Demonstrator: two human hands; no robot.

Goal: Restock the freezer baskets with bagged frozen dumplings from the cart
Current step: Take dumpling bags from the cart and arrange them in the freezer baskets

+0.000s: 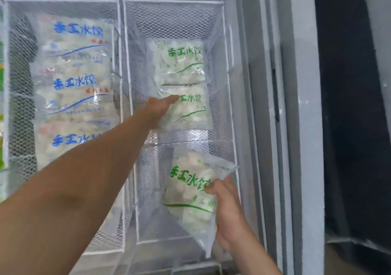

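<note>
Green-lettered dumpling bag (190,192) is gripped in right hand (227,207) at the right wire basket (220,41); left hand (157,110), grasping the middle bag (190,107), should square it first.

left arm outstretched, left hand (157,110) gripping, right hand (227,209) clutching

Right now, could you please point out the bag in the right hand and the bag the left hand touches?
Held bag (188,192): head view, its printed front.
Touched bag (191,107): head view, its printed front.
</note>
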